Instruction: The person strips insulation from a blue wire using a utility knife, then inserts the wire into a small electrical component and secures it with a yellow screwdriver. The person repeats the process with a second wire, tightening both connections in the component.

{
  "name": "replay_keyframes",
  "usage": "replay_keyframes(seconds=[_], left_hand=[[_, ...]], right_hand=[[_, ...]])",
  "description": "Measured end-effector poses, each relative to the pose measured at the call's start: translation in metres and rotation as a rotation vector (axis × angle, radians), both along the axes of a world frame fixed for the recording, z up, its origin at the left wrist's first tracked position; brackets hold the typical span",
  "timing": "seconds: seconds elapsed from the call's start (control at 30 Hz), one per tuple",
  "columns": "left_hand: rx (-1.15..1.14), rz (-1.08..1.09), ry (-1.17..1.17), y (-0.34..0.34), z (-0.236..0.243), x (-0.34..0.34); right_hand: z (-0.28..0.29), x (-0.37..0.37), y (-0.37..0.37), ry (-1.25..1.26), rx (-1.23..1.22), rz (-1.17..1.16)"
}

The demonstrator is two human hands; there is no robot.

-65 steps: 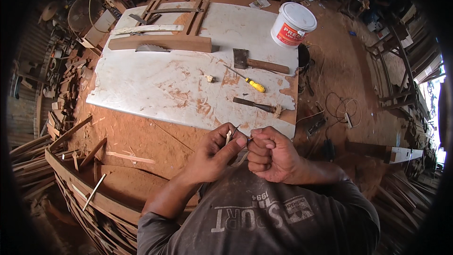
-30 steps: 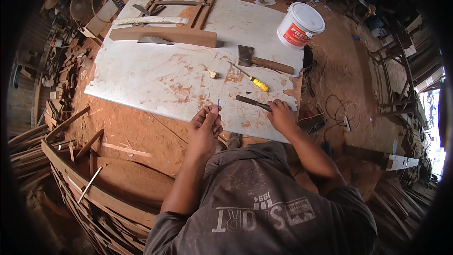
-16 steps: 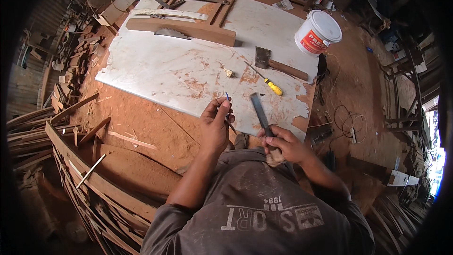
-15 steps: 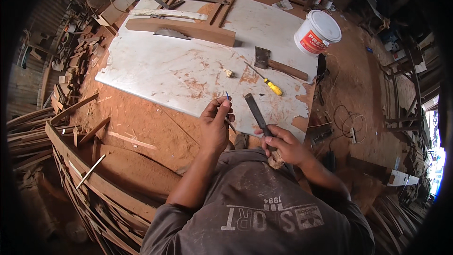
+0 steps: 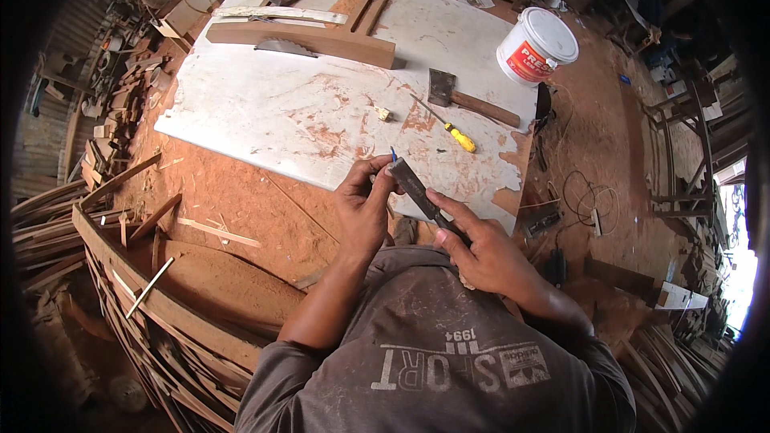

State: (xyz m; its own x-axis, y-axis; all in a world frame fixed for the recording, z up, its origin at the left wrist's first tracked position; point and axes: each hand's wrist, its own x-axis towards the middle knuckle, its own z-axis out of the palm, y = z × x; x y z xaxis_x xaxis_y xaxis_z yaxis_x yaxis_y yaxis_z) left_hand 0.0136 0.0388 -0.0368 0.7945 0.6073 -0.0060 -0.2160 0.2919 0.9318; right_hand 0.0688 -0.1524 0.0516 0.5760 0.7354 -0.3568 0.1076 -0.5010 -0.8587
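My left hand (image 5: 366, 200) is closed in a pinch on a thin blue wire (image 5: 393, 152), whose tip stands up past the fingertips. My right hand (image 5: 480, 247) grips a dark flat-bladed chisel (image 5: 412, 189). The chisel's end lies against the left fingertips, beside the wire; whether its edge touches the wire I cannot make out. Beyond my hands, a yellow-handled screwdriver (image 5: 460, 138) and a small pale chunk (image 5: 384, 114) lie on the white board (image 5: 273, 112). Farther back is a tool with a blocky dark metal head and wooden handle (image 5: 486, 109).
A white lidded bucket (image 5: 537, 44) stands at the board's far right. A wooden plank (image 5: 321, 45), a toothed blade (image 5: 285, 47) and a wooden frame (image 5: 375, 4) lie at the back. Curved timber strips (image 5: 160, 313) sit to my left, and a loose cable (image 5: 595, 220) to my right.
My right hand has brought the chisel left, its end now meeting the left fingertips at the wire. The right forefinger now stretches along the chisel. The view has shifted slightly.
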Motion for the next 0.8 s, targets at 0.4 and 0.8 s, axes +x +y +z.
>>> replay_keyframes(seconds=[0.4,0.8], left_hand=[[0.061,0.111,0.108,-0.002,0.008,0.003],[0.120,0.143,0.150,0.010,0.009,0.003]], right_hand=[[-0.014,-0.005,0.011,-0.102,0.105,-0.066],[-0.022,-0.003,0.023,0.130,0.132,-0.166]])
